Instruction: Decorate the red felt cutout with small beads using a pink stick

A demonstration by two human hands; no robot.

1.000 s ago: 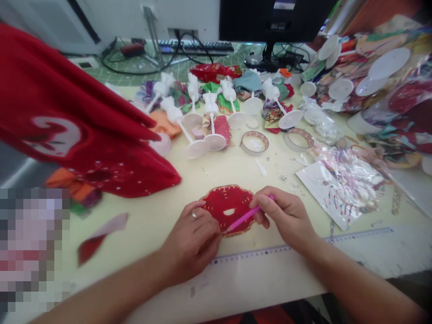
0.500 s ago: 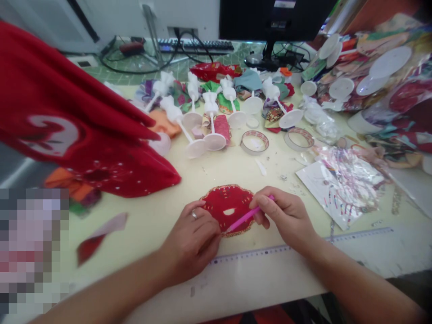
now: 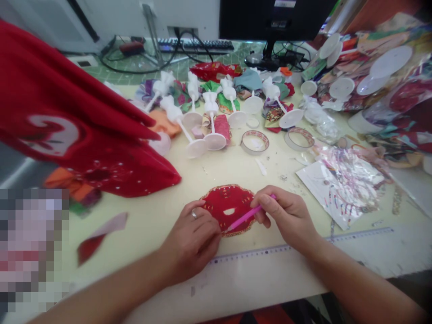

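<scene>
Two bare hands work at a pale yellow table top (image 3: pixel 145 234). The right hand (image 3: pixel 285 219) pinches one slim pink stick (image 3: pixel 245 218) between thumb and fingers, its tip resting on one red scalloped cut-out (image 3: pixel 229 209). The left hand (image 3: pixel 191 240), a ring (image 3: pixel 194 215) on one finger, lies half-curled with its fingertips pressed on the cut-out's left edge, pinning it flat without gripping it. The cut-out lies on the table between the two hands, its glossy red face dotted with small marks, a pale edging along its wavy rim and one small white oval near the middle.

Just below the hands, one long ruler (image 3: pixel 256 253) runs along the table's near side. Left of the left hand lies one red-and-white scrap (image 3: pixel 101 236); beyond it, one large red cloth (image 3: pixel 77 144) with a white motif hangs into view. Right of the right hand, one clear plastic sheet (image 3: pixel 340 189) holds strands of beads and ribbon. Farther ahead of the grip stand two rings of tape (image 3: pixel 254 142), and behind them six white plastic stems (image 3: pixel 211 108) with round bases lie among colourful fabric scraps (image 3: pixel 224 104). At the far right, a heap of printed plastic wrappers (image 3: pixel 378 85) holds more white discs (image 3: pixel 340 88). A black keyboard (image 3: pixel 195 44) sits beyond.
</scene>
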